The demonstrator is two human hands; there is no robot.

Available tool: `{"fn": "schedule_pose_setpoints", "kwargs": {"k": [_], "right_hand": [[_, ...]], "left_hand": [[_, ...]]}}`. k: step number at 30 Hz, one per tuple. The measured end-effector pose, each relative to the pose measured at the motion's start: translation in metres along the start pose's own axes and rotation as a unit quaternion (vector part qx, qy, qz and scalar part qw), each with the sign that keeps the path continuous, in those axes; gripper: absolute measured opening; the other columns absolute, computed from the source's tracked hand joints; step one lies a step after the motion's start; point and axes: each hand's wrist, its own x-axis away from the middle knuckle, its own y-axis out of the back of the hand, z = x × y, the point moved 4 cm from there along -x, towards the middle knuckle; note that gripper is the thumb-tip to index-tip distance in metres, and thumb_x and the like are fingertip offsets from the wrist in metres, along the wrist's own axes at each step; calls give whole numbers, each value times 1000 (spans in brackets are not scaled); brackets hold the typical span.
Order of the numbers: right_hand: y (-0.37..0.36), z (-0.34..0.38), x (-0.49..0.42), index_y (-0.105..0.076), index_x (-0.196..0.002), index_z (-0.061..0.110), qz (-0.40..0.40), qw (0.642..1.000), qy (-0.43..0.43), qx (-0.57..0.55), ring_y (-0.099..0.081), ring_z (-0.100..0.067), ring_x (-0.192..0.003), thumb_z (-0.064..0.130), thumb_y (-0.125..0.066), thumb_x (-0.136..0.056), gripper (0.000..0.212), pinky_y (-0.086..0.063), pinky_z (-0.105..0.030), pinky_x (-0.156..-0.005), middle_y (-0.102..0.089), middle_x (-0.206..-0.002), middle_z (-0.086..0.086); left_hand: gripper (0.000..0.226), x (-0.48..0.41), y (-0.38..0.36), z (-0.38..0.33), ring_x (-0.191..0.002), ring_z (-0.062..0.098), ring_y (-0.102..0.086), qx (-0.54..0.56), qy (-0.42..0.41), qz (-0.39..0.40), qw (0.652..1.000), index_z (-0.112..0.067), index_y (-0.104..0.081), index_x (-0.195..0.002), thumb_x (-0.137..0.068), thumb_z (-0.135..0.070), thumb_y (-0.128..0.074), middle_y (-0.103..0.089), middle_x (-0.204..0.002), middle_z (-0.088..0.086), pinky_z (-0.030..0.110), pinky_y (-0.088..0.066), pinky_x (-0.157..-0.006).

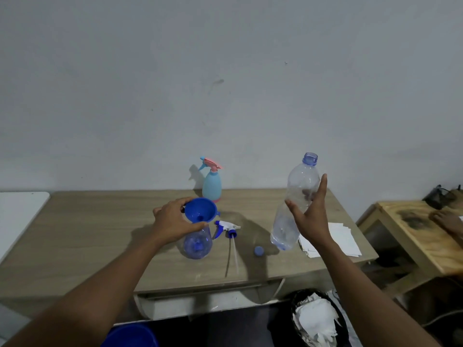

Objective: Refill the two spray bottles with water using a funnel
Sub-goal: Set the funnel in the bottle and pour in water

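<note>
Head view: left hand (175,221) grips the funnel (201,211) on the clear spray bottle (198,244) at center, right hand (310,219) holds the uncapped water bottle (300,186), and the blue sprayer (212,186) behind looks untouched.

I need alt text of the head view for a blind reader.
A left hand holds a blue funnel in a clear spray bottle on a table, while the right hand holds an uncapped water bottle nearby. A sprayer head and cap lie between them; a light-blue spray bottle stands behind.
</note>
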Motion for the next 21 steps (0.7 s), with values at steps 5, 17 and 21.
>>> {"fn": "schedule_pose_setpoints", "kwargs": {"k": [5, 17, 21], "right_hand": [[-12, -9, -4, -16, -152, 29, -19, 997, -35, -59, -47, -24, -133, 17, -82, -81, 98, -43, -43, -110, -41, -150, -4], [-26, -27, 1, -17, -151, 31, -11, 997, -63, -43, -49, -24, -131, 20, -86, -77, 102, -45, -36, -100, -45, -146, -6], [-26, -31, 4, -14, -154, 30, -9, 996, -80, -24, -54, -24, -125, 24, -89, -73, 110, -48, -38, -97, -49, -142, -6]], "left_hand": [[77, -1, 1, -1, -95, 4, -57, -3, 6, 5, 1000, -49, -48, -111, -42, -76, -68, -59, -101, -25, 33, -27, -91], [74, -1, 2, 1, -94, 1, -57, 7, 17, 8, 1000, -48, -51, -113, -47, -66, -78, -58, -99, -29, 33, -28, -96], [78, -2, 1, 5, -96, 1, -59, 2, 13, 12, 1000, -47, -52, -114, -43, -73, -73, -60, -102, -27, 35, -31, -99]]}}
